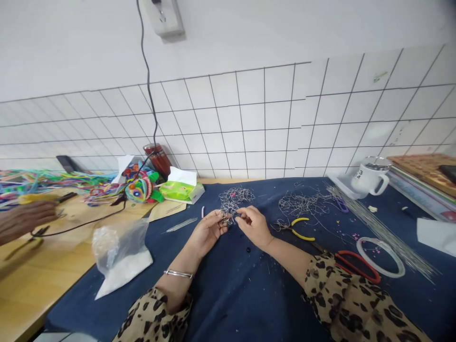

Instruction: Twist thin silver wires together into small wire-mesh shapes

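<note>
Both hands meet at the middle of the dark blue cloth (228,285), just in front of a tangle of thin wire (242,194). My left hand (210,230) pinches a piece of bent wire (226,217) between thumb and fingers. From the right, my right hand (253,225) has its fingertips closed at the same spot, on something small and dark that I cannot make out. A black bead (248,249) lies on the cloth below the hands. Yellow-handled pliers (302,229) rest right of my right hand, beside a larger wire heap (302,204).
Red-handled pliers (358,266), a pale ring (381,256), long straight wires (388,232) and a white mug (370,176) are at the right. A plastic bag (123,256), tissue pack (181,190) and colourful fish (140,187) stand left. Another person's hand (30,216) is far left.
</note>
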Action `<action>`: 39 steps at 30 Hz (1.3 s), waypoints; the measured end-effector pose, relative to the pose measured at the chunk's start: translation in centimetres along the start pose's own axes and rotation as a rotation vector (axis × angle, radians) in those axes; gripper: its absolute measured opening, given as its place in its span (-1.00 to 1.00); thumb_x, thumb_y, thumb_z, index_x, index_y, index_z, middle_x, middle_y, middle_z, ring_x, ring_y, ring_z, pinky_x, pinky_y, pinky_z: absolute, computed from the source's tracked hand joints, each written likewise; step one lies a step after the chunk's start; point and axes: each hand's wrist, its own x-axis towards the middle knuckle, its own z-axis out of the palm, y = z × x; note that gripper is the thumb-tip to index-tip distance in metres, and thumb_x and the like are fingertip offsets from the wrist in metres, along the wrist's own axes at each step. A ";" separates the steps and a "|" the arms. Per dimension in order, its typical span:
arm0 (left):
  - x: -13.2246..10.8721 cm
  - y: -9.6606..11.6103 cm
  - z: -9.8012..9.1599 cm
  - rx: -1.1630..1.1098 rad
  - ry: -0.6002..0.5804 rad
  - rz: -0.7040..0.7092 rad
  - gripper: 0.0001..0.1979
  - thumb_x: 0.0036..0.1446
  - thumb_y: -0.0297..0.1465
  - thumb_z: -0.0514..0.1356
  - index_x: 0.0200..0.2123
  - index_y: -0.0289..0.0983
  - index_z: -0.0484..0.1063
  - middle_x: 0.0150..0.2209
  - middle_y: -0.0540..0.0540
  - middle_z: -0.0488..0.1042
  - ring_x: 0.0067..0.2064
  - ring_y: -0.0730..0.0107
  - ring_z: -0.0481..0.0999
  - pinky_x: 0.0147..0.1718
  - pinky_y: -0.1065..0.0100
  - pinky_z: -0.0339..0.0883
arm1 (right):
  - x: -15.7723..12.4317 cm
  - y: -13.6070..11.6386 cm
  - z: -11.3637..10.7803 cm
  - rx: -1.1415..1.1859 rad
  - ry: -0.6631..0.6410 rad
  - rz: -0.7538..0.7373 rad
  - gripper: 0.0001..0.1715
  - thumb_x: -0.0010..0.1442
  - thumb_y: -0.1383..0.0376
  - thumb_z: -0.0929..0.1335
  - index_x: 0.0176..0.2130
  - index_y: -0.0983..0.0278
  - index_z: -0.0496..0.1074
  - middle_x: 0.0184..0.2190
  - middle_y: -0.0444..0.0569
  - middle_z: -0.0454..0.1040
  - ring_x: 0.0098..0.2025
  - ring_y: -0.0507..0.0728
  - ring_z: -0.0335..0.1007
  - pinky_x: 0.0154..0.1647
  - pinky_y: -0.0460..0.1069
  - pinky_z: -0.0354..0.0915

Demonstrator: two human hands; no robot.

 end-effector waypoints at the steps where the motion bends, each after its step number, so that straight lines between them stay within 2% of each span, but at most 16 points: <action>1: 0.0 0.0 0.1 0.009 -0.010 0.002 -0.90 0.05 -0.41 0.22 -0.33 -0.29 0.38 -0.25 -0.09 0.49 -0.39 0.49 0.46 -0.37 0.39 0.38 | 0.0 0.1 0.1 0.016 -0.010 0.020 -0.77 0.06 0.29 0.33 -0.21 0.16 0.45 -0.40 -0.10 0.31 -0.40 0.06 0.23 -0.27 -0.03 0.23; 5: -0.1 -0.1 0.2 0.052 -0.035 0.023 -0.92 0.04 -0.43 0.23 -0.37 -0.31 0.40 -0.30 -0.08 0.47 -0.39 0.49 0.44 -0.37 0.41 0.35 | 0.1 0.5 0.3 0.158 -0.082 0.138 -0.72 0.03 0.27 0.35 -0.18 0.21 0.44 -0.46 -0.13 0.30 -0.41 0.03 0.21 -0.30 -0.05 0.21; 11: -0.2 -0.2 0.5 0.105 -0.042 0.053 -0.94 0.05 -0.43 0.21 -0.38 -0.31 0.43 -0.36 -0.07 0.45 -0.39 0.46 0.41 -0.38 0.40 0.30 | 0.2 0.8 0.3 0.367 -0.209 0.280 -0.62 0.03 0.24 0.36 -0.10 0.23 0.39 -0.52 -0.18 0.31 -0.52 -0.03 0.19 -0.50 -0.11 0.18; 14: -0.4 -0.1 0.9 0.132 -0.036 0.063 -0.92 0.01 -0.44 0.25 -0.38 -0.35 0.46 -0.37 -0.09 0.45 -0.42 0.46 0.40 -0.40 0.39 0.28 | 0.1 0.9 0.3 0.466 -0.260 0.359 -0.67 0.01 0.22 0.38 -0.18 0.25 0.40 -0.53 -0.17 0.33 -0.57 -0.04 0.18 -0.57 -0.12 0.15; 19: -0.4 -0.4 0.9 0.133 0.054 0.165 -0.91 -0.02 -0.44 0.25 -0.43 -0.37 0.48 -0.45 -0.08 0.42 -0.46 0.48 0.33 -0.44 0.40 0.23 | 0.3 0.8 0.3 0.504 -0.196 0.349 -0.81 -0.06 0.29 0.41 -0.40 0.28 0.35 -0.55 -0.20 0.31 -0.54 -0.05 0.17 -0.54 -0.14 0.13; 22: 0.0 -0.5 0.4 0.098 0.160 0.289 -0.87 0.01 -0.38 0.21 -0.49 -0.33 0.46 -0.47 -0.02 0.37 -0.48 0.53 0.28 -0.48 0.42 0.19 | 0.5 0.7 0.3 0.507 -0.147 0.345 -0.82 -0.06 0.29 0.41 -0.43 0.28 0.33 -0.56 -0.22 0.28 -0.54 -0.06 0.15 -0.52 -0.14 0.13; 25: 0.3 -0.6 0.0 0.091 0.220 0.349 -0.87 -0.01 -0.37 0.21 -0.50 -0.32 0.46 -0.46 -0.01 0.37 -0.49 0.54 0.25 -0.49 0.42 0.17 | 0.6 0.7 0.1 0.505 -0.124 0.354 -0.82 -0.06 0.27 0.41 -0.44 0.28 0.34 -0.54 -0.21 0.29 -0.54 -0.05 0.15 -0.52 -0.13 0.13; 33: -0.1 -0.1 0.7 0.187 0.228 0.320 -0.88 -0.03 -0.38 0.24 -0.41 -0.32 0.51 -0.45 -0.05 0.42 -0.45 0.48 0.31 -0.42 0.39 0.19 | 1.0 1.2 -0.4 0.480 -0.113 0.412 -0.78 -0.03 0.18 0.38 -0.44 0.29 0.37 -0.62 -0.20 0.26 -0.57 -0.04 0.15 -0.55 -0.12 0.10; 39: 0.2 -0.3 -0.2 0.219 0.226 0.212 -0.88 -0.06 -0.41 0.26 -0.40 -0.34 0.51 -0.53 -0.01 0.36 -0.50 0.51 0.28 -0.49 0.43 0.15 | 1.9 1.0 -1.4 0.414 -0.112 0.405 -0.70 -0.10 0.12 0.44 -0.51 0.31 0.38 -0.64 -0.20 0.27 -0.58 -0.04 0.12 -0.54 -0.11 0.08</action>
